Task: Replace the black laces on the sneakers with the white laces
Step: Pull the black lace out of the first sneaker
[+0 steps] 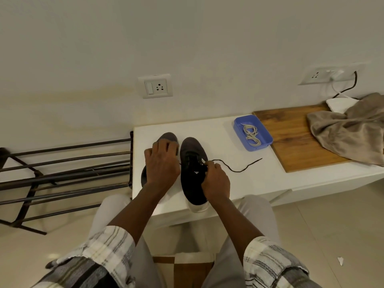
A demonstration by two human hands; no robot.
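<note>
Unlacing looked barely begun: right hand [216, 179] pinched the black lace [235, 171] on the right sneaker [191, 183] at the table [228, 183] front edge; left hand [161, 165] covered the left sneaker [168, 137], grip unclear. White laces [251, 134] lay unused in the blue tray [262, 147].

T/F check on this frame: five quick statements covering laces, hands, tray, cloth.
1. The white laces lie in the blue tray. True.
2. The right hand pinches the black lace at the right sneaker. True.
3. The left hand reaches into the tray. False: it holds the left sneaker.
4. The beige cloth covers both sneakers. False: it lies on the wooden board, apart from them.
5. The black lace's free end trails on the white table. True.
</note>
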